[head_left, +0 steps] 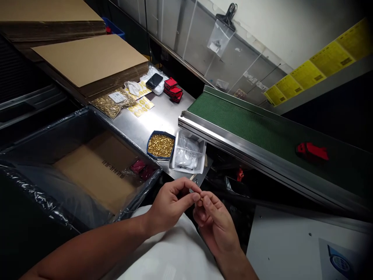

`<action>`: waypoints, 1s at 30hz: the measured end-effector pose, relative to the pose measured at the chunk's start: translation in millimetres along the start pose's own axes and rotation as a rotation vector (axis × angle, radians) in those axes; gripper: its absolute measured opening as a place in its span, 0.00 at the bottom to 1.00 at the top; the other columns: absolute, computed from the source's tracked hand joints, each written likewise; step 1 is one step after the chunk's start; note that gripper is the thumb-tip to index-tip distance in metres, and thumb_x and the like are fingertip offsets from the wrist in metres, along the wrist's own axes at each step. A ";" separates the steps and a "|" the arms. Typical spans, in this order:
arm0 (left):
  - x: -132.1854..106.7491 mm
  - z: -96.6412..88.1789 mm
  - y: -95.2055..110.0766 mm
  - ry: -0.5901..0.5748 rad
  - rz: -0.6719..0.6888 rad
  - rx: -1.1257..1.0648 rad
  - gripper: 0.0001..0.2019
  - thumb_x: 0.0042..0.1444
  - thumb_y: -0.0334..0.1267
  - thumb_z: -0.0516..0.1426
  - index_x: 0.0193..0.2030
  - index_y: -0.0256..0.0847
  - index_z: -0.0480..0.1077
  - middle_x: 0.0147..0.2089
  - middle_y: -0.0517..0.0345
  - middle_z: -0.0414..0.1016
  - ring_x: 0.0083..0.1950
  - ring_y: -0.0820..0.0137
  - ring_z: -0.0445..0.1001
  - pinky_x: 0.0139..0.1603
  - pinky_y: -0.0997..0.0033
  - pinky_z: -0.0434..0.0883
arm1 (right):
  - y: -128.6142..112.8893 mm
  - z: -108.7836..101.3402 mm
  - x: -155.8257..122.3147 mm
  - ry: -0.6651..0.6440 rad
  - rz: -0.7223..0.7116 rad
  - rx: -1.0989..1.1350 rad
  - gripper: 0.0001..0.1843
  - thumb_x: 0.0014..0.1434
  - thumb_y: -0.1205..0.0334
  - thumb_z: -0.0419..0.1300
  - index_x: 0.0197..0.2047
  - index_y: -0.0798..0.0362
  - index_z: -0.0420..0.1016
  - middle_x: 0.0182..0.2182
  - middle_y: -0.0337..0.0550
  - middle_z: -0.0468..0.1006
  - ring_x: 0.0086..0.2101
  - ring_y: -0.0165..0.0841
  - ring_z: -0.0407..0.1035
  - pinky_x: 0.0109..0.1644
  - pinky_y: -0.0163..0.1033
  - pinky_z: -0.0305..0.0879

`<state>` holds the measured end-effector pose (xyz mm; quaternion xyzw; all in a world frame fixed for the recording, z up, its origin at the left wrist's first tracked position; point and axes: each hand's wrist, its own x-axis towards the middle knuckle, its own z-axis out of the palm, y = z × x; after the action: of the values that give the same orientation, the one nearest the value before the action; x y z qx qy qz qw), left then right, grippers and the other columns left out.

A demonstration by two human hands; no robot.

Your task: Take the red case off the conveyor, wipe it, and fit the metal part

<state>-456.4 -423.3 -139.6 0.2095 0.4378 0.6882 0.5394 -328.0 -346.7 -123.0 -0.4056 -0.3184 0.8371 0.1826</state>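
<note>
Hands (164,208) pinched around gold piece (201,199)

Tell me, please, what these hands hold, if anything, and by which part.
A tiny gold-coloured piece sits in the grip of the right hand, the left hand close by it; which part is held cannot be told.

Gold piece (201,199) — mostly hidden, red item (312,152) — blurred
</note>
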 end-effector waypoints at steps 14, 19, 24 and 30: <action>10.6 -8.4 0.6 0.143 0.255 0.352 0.04 0.55 0.35 0.66 0.38 0.44 0.81 0.28 0.59 0.75 0.28 0.76 0.71 0.30 0.78 0.66 | -4.4 4.4 12.3 0.114 -0.112 -0.088 0.12 0.52 0.56 0.72 0.37 0.52 0.78 0.24 0.37 0.72 0.24 0.23 0.64 0.28 0.27 0.61; 15.7 -7.8 6.5 0.152 0.331 0.356 0.05 0.53 0.38 0.67 0.33 0.39 0.80 0.25 0.58 0.73 0.27 0.75 0.70 0.28 0.77 0.65 | -4.3 4.8 13.8 0.052 -0.088 -0.056 0.12 0.53 0.56 0.72 0.37 0.52 0.78 0.22 0.36 0.71 0.24 0.22 0.63 0.28 0.27 0.61; 16.5 -6.1 9.8 0.155 0.373 0.308 0.08 0.49 0.37 0.70 0.30 0.37 0.78 0.25 0.59 0.73 0.25 0.77 0.69 0.26 0.78 0.64 | -6.8 5.9 13.3 -0.062 -0.065 0.002 0.09 0.54 0.59 0.71 0.35 0.52 0.78 0.25 0.36 0.70 0.22 0.20 0.60 0.26 0.26 0.58; 17.7 -7.2 9.5 0.099 0.454 0.326 0.08 0.47 0.32 0.71 0.29 0.35 0.77 0.25 0.60 0.73 0.25 0.79 0.67 0.27 0.80 0.64 | -7.8 3.6 8.7 -0.110 -0.107 0.018 0.07 0.55 0.60 0.70 0.35 0.51 0.78 0.32 0.37 0.71 0.23 0.19 0.60 0.26 0.27 0.57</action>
<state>-473.0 -409.9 -138.8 0.3522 0.5103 0.7214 0.3084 -335.8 -337.5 -120.9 -0.3397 -0.3418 0.8500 0.2129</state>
